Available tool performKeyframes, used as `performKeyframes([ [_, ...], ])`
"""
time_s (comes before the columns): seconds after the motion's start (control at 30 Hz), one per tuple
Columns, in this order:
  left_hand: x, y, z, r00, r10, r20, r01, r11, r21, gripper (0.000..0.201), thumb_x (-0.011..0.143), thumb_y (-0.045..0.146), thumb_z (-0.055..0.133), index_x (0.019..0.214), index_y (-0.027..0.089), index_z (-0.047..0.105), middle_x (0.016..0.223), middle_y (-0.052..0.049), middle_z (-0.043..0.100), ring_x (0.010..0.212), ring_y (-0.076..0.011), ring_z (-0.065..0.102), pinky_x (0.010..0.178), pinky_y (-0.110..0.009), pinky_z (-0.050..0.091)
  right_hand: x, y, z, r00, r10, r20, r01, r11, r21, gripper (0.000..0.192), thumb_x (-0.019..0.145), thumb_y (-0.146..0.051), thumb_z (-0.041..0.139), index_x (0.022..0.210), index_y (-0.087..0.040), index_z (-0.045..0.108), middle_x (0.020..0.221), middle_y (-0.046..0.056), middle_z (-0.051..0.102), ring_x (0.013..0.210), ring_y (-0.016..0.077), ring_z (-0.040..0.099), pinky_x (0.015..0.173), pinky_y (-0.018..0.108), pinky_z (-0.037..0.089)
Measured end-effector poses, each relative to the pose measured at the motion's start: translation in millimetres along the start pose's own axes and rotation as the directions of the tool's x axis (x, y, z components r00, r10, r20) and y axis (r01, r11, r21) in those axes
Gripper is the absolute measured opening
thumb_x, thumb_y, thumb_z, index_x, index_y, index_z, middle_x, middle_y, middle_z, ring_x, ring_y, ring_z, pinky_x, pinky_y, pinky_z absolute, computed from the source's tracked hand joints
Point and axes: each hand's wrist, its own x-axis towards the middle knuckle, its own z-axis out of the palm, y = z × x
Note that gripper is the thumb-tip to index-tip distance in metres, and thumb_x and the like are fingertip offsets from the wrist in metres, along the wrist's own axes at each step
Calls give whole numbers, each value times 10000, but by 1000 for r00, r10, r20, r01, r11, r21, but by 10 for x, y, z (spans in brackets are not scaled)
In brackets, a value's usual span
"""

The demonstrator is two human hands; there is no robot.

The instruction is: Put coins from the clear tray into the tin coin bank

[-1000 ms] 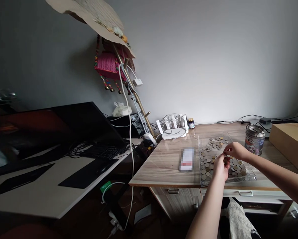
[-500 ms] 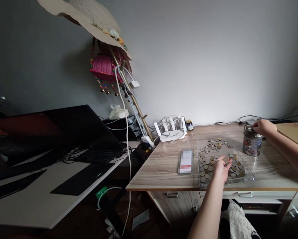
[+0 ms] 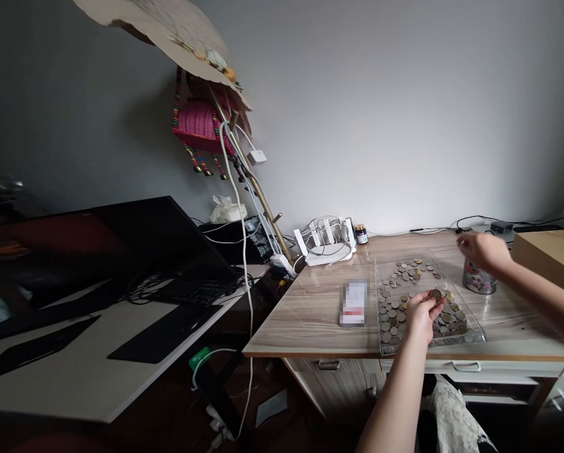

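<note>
My left hand (image 3: pixel 422 318) is over the clear plastic tray (image 3: pixel 380 336), palm up, pinching a coin (image 3: pixel 436 294) between thumb and fingers. Many loose coins (image 3: pixel 391 313), silver and brass coloured, lie spread in the tray. To the right of the tray a round tin with a floral print (image 3: pixel 478 279) stands upright on the desk. My right hand (image 3: pixel 486 250) is in the air in front of the tin's top, hiding its lid. Its fingers look curled together and are slightly blurred; whether anything is between them I cannot make out.
A phone with a blurred screen (image 3: pixel 354 304) lies left of the tray on the wooden desk (image 3: pixel 305 327). Behind it are a white router (image 3: pixel 329 253) with cables and a small dark jar (image 3: pixel 361 234). A cardboard-coloured box (image 3: pixel 550 251) is at the right.
My right hand has moved left off the tin's lid. My left hand, open before over the coins, now has a coin raised between its fingers. The view has shifted slightly.
</note>
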Motion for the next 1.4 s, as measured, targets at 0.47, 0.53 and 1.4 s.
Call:
performKeyframes([
  [0.47, -12, 3, -1, 1000, 19, -1, -19, 999, -41, 159, 670, 68, 479, 817, 102, 530, 682, -99, 650, 638, -166, 637, 711, -333, 496, -76, -157, 375, 898, -156, 411, -115, 819, 562, 362, 679, -446, 530, 761, -141, 708, 638, 48, 652, 536, 120, 528, 463, 213, 371],
  [0.53, -6, 12, -5, 1000, 3, -5, -3, 999, -51, 187, 655, 46, 438, 811, 109, 520, 691, -94, 648, 646, -163, 636, 719, -331, 494, 43, -12, 227, 926, -71, 371, -138, 850, 508, 370, 683, -451, 525, 784, -147, 711, 620, 45, 644, 516, 116, 520, 451, 212, 361],
  [1.4, 80, -15, -10, 996, -20, -88, 17, 999, -38, 466, 629, -66, 418, 1063, 82, 501, 737, -93, 613, 700, -146, 629, 703, -282, 513, -211, -148, 202, 963, -190, 192, 195, 981, -6, 279, 804, -327, 411, 874, -193, 645, 852, 84, 648, 684, 158, 584, 552, 239, 420],
])
